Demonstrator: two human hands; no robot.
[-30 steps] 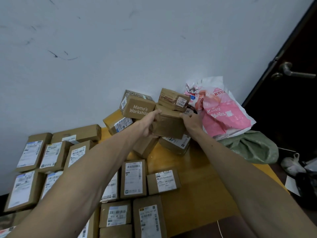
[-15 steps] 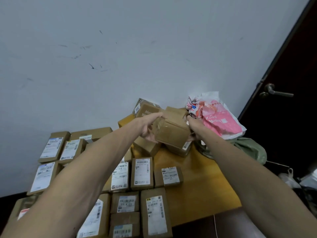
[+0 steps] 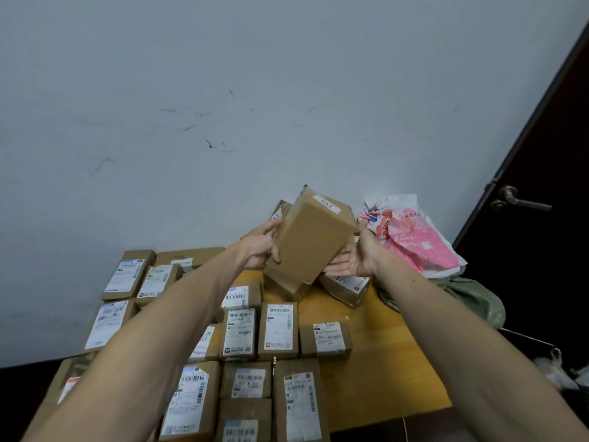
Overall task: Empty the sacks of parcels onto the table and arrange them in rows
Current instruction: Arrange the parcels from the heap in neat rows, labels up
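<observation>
Grey-blue painted wall (image 3: 287, 74) fills the top half, scuffed w/ dark marks. Dark door (image 3: 541, 266) at far right, metal lever handle (image 3: 516, 200) on it. Yellow-brown wooden worktop (image 3: 382, 378) sits below, up against the wall. Rows of brown cardboard parcels (image 3: 275, 327) w/ white shipping labels lie flat across its left & centre, labels up, packed close side by side. Crumpled green woven sack (image 3: 478, 301) slumps at the right rear corner. Pink & white plastic mailer bag (image 3: 417, 244) is just above it, toward the wall. Small heap of unsorted cardboard boxes (image 3: 347, 287) is at the back, btwn rows & sack. Plain brown cardboard box (image 3: 314, 240) is held in the air over that heap, tilted, small white sticker on its top end. Left hand (image 3: 258, 250): grip curled round the box's left edge. Right hand (image 3: 357, 260): palm up, fingers flat under the lower right side, thumb up along the right edge.
</observation>
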